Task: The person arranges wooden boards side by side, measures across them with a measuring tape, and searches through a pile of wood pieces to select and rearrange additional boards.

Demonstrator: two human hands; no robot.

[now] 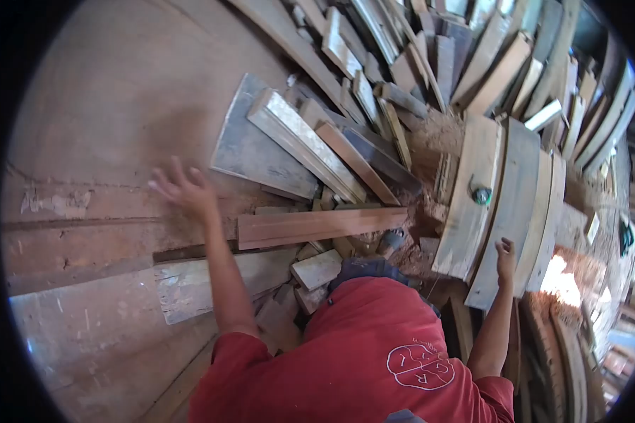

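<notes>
My left hand [185,190] is raised in front of the brown panelled wall [113,127], slightly blurred, with fingers spread and nothing in them. Beside it, to the right, lie a dark flat board [250,148] and a reddish-brown beam [317,224]. My right hand [506,262] hangs over the long grey plank [506,211], its fingers loosely bent. I see nothing held in it, and cannot tell whether it touches the wood. On the neighbouring pale plank [469,190] sits a small round green-and-black thing [481,195], apart from my hand.
Many loose boards [501,70] lean and pile up at the back. A pale moulded timber [307,144] rests on the dark board. Wood offcuts [316,269] and sawdust [430,137] lie around my feet. Bright sunlight falls on the ground [561,282] at right.
</notes>
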